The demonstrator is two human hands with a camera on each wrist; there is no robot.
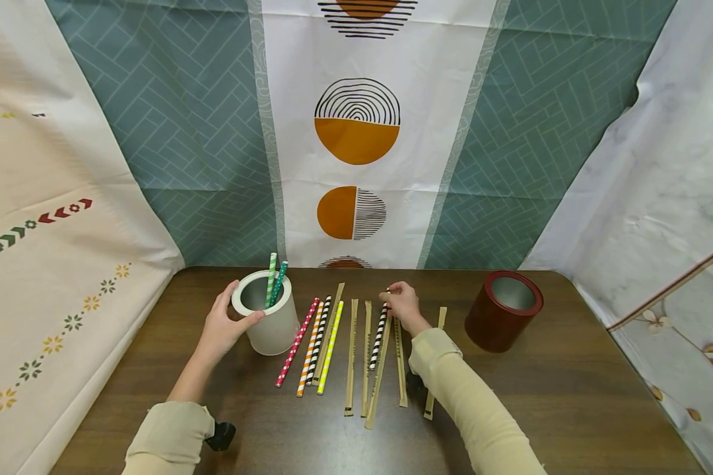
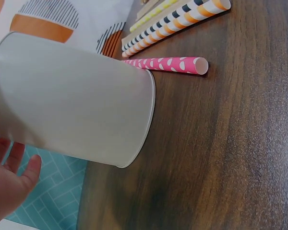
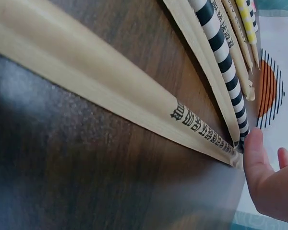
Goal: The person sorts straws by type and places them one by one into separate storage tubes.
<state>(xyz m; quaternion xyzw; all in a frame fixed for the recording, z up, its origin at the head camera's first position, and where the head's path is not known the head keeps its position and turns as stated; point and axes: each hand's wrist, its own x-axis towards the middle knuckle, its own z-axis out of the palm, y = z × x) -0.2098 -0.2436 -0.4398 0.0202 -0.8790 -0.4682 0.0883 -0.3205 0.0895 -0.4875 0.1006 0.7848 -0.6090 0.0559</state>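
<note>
At the left, my left hand (image 1: 221, 330) holds a white cup (image 1: 273, 334), the thumb near its rim and the fingers around its far left side. Two green patterned straws (image 1: 271, 277) stand inside the cup. Its pale wall (image 2: 77, 96) fills much of the left wrist view. Toward the middle right, the fingers of my right hand (image 1: 405, 307) pinch the far end of a black-and-white striped straw (image 1: 377, 340). That straw (image 3: 223, 62) lies beside paper-wrapped sticks (image 3: 182, 117) with printed lettering; the thumb meets its tip in the right wrist view.
A dark red cup (image 1: 499, 323) stands at the right. Between the cups lie a pink dotted straw (image 1: 297, 343), an orange striped straw (image 1: 310, 349), another black striped straw (image 1: 319, 340), a yellow straw (image 1: 331, 349) and several paper-wrapped sticks (image 1: 352, 359). Cloth hangs behind the wooden table (image 1: 273, 429).
</note>
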